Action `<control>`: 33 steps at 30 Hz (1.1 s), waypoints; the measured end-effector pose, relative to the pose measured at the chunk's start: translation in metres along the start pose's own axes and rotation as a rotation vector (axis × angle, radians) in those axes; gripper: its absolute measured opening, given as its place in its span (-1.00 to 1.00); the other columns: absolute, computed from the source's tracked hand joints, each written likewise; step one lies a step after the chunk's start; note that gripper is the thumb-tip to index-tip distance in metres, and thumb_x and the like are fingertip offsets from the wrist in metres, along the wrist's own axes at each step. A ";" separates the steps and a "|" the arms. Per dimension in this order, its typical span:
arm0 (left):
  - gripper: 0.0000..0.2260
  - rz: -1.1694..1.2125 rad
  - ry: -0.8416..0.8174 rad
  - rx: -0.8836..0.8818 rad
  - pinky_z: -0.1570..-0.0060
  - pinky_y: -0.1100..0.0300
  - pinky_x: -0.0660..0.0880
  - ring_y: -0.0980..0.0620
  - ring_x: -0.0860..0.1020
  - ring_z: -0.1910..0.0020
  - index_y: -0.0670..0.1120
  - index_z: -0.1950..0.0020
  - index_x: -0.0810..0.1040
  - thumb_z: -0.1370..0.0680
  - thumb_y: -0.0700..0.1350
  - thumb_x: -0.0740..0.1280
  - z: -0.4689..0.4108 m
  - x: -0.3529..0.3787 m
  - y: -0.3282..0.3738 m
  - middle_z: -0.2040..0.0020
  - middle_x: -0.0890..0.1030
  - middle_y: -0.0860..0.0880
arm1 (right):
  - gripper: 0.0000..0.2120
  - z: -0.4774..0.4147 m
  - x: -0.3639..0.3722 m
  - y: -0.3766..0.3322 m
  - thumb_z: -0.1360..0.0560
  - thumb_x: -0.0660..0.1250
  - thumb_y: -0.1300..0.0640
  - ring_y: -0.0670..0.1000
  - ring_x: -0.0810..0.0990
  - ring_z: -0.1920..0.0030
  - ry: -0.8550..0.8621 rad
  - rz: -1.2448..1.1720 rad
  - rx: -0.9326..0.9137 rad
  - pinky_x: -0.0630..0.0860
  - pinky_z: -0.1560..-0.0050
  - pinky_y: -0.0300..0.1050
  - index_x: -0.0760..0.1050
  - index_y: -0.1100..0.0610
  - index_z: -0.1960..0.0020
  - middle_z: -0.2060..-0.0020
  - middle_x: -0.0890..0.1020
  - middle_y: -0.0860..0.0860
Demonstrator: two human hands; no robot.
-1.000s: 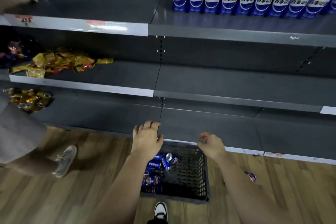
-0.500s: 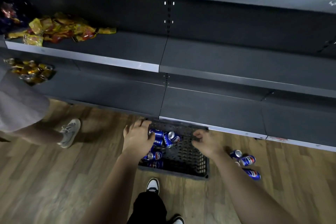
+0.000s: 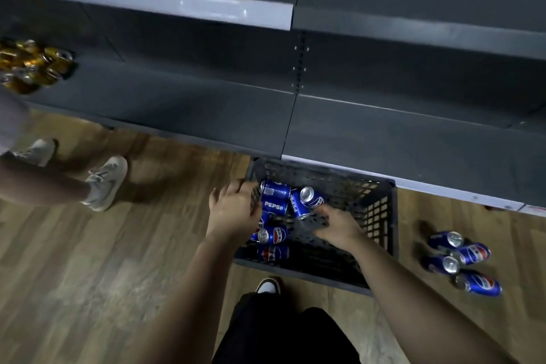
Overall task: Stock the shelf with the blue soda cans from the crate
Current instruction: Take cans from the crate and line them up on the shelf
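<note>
A black plastic crate (image 3: 381,216) stands on the wood floor against the bottom shelf (image 3: 399,139). Several blue Pepsi cans (image 3: 276,205) lie jumbled in its left half. My left hand (image 3: 233,211) reaches over the crate's left wall, its fingers bent down beside the top cans. My right hand (image 3: 336,226) is inside the crate, fingertips touching the base of a tilted can (image 3: 308,201). Neither hand plainly holds a can. Several more blue cans (image 3: 469,254) lie on the floor to the right of the crate.
Another person's leg and pale sneakers (image 3: 107,183) stand on the floor to the left. Gold-wrapped packets (image 3: 29,65) sit at the left end of a lower shelf. My own shoe (image 3: 267,287) is just in front of the crate. The dark shelf boards above are bare.
The view has tilted down and closer to the crate. Both hands have dropped from above the shelf edge into the crate, now reaching among the cans.
</note>
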State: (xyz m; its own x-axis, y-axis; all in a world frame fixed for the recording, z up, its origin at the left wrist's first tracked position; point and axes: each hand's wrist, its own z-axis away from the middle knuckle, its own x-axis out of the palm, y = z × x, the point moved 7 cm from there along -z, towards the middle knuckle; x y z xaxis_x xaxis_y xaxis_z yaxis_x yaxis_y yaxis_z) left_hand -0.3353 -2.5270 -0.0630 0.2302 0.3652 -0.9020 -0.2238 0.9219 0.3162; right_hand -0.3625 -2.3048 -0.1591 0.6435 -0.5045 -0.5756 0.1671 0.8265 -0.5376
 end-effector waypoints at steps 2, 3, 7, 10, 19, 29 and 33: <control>-0.63 0.000 0.006 -0.011 -0.44 -0.08 0.05 -0.04 0.35 -0.33 0.03 -0.39 0.34 -0.58 -0.01 0.19 -0.016 0.039 -0.019 -0.34 0.40 -0.02 | -0.55 -0.034 0.028 0.021 -0.39 0.44 0.13 0.01 0.59 -0.05 -0.025 0.026 -0.007 0.49 -0.05 -0.17 0.49 0.04 -0.27 -0.12 0.62 0.02; -0.64 0.007 0.007 -0.013 -0.44 -0.09 0.07 -0.05 0.36 -0.33 0.02 -0.37 0.35 -0.57 -0.01 0.19 -0.024 0.060 -0.029 -0.34 0.40 -0.02 | -0.54 -0.053 0.043 0.032 -0.39 0.44 0.13 0.02 0.59 -0.08 -0.036 0.025 -0.007 0.48 -0.07 -0.16 0.49 0.06 -0.28 -0.13 0.62 0.02; -0.62 0.030 0.004 -0.002 -0.37 -0.06 0.18 -0.06 0.37 -0.31 0.01 -0.39 0.35 -0.57 -0.03 0.19 -0.053 0.128 -0.058 -0.33 0.41 -0.04 | -0.54 -0.115 0.100 0.067 -0.39 0.45 0.13 0.02 0.58 -0.06 -0.080 0.029 -0.015 0.43 0.04 -0.19 0.49 0.05 -0.27 -0.10 0.62 0.01; -0.60 0.036 0.005 0.016 -0.33 -0.06 0.22 -0.06 0.34 -0.33 0.02 -0.43 0.31 -0.58 -0.03 0.19 -0.070 0.167 -0.072 -0.37 0.38 -0.02 | -0.54 -0.155 0.137 0.086 -0.39 0.48 0.13 -0.01 0.57 -0.06 -0.095 0.011 -0.044 0.38 0.07 -0.23 0.49 0.06 -0.27 -0.04 0.60 -0.03; -0.59 0.084 0.142 0.115 -0.32 -0.03 0.25 -0.06 0.34 -0.38 -0.02 -0.41 0.37 -0.56 -0.08 0.26 -0.090 0.218 -0.099 -0.43 0.35 -0.01 | -0.47 -0.220 0.189 0.125 -0.37 0.50 0.17 -0.06 0.51 0.02 -0.106 0.025 -0.070 0.35 0.07 -0.26 0.47 0.08 -0.31 0.01 0.54 -0.06; -0.59 0.086 0.222 0.175 -0.31 -0.08 0.36 -0.09 0.37 -0.38 -0.09 -0.37 0.41 -0.53 -0.10 0.28 -0.088 0.223 -0.104 -0.39 0.41 -0.07 | -0.38 -0.243 0.220 0.134 -0.32 0.54 0.29 0.09 0.51 -0.26 -0.151 -0.088 -0.054 0.45 -0.29 0.03 0.46 0.11 -0.33 -0.33 0.50 0.08; -0.60 0.023 0.216 0.155 -0.35 -0.04 0.32 -0.06 0.33 -0.41 -0.07 -0.39 0.40 -0.55 -0.09 0.27 -0.085 0.223 -0.107 -0.43 0.37 -0.05 | -0.26 -0.249 0.233 0.132 -0.32 0.56 0.19 0.06 0.36 -0.40 -0.180 0.042 -0.098 0.28 -0.31 -0.22 0.36 0.00 -0.44 -0.44 0.36 0.04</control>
State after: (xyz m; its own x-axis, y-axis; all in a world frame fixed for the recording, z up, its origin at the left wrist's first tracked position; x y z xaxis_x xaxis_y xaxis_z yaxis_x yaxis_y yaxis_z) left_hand -0.3405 -2.5548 -0.3231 0.0150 0.3655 -0.9307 -0.0749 0.9286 0.3635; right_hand -0.3766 -2.3753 -0.5174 0.7728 -0.4103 -0.4843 0.0693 0.8130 -0.5781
